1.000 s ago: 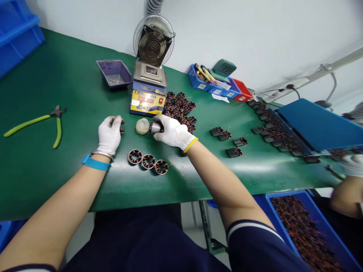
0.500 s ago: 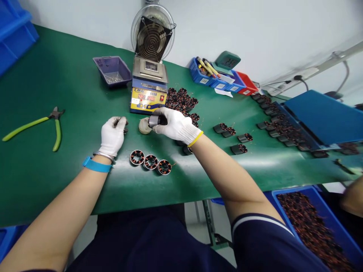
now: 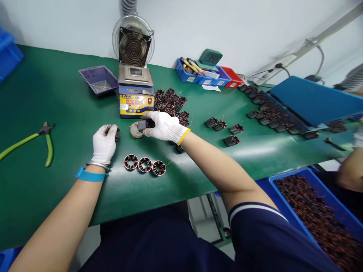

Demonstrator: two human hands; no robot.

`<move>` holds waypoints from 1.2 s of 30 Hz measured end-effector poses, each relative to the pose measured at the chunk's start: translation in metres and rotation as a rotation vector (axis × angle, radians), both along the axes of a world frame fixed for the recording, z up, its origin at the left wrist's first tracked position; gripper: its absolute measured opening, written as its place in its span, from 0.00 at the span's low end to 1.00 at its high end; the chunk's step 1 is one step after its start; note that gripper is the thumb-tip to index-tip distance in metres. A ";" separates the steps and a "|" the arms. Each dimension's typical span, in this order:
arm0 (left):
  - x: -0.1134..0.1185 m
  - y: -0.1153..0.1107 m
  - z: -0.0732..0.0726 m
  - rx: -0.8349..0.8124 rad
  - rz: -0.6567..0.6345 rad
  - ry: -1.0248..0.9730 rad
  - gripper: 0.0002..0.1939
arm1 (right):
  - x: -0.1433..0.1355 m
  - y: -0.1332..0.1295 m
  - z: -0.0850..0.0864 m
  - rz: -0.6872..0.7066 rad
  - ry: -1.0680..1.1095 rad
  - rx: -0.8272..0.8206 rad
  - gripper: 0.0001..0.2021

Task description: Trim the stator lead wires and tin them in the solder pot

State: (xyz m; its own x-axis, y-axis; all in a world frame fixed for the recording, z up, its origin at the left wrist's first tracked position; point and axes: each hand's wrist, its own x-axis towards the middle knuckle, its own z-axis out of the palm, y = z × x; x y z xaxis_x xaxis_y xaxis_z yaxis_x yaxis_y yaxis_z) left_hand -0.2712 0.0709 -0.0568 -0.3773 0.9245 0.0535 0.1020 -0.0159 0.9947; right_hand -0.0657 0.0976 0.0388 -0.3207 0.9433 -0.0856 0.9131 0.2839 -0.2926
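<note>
My right hand (image 3: 160,126), in a white glove, is closed round a dark metal cylinder (image 3: 142,125), tilted over a small pale round pot (image 3: 135,130). My left hand (image 3: 104,141), also gloved, rests on the green table to the left of the pot; its fingers are pressed together, and what they hold, if anything, is hidden. Three ring-shaped coils (image 3: 145,165) with copper windings stand in a row nearer to me. Behind my right hand is a yellow and blue soldering pot unit (image 3: 136,101) with a lit red display.
Green-handled cutters (image 3: 45,136) lie at the left. A purple tray (image 3: 99,77) stands behind my left hand. More coils (image 3: 170,100) cluster beside the unit. Blue bins (image 3: 185,75) with pens stand by the wall. A blue crate (image 3: 309,219) full of coils and a co-worker's arm (image 3: 350,166) are at the right.
The view has shifted, so most things sit further left. My right hand still holds the cylinder at the pot, and my left hand keeps its place on the table.
</note>
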 end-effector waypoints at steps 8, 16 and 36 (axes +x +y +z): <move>-0.001 -0.001 0.001 -0.006 -0.025 0.029 0.18 | 0.001 0.000 0.003 0.030 -0.003 0.025 0.28; -0.001 0.001 -0.001 -0.016 -0.023 0.001 0.19 | 0.002 -0.004 0.008 0.033 0.050 0.136 0.28; 0.005 0.002 -0.006 -0.021 0.002 -0.064 0.22 | 0.000 -0.001 0.040 0.182 -0.445 0.316 0.21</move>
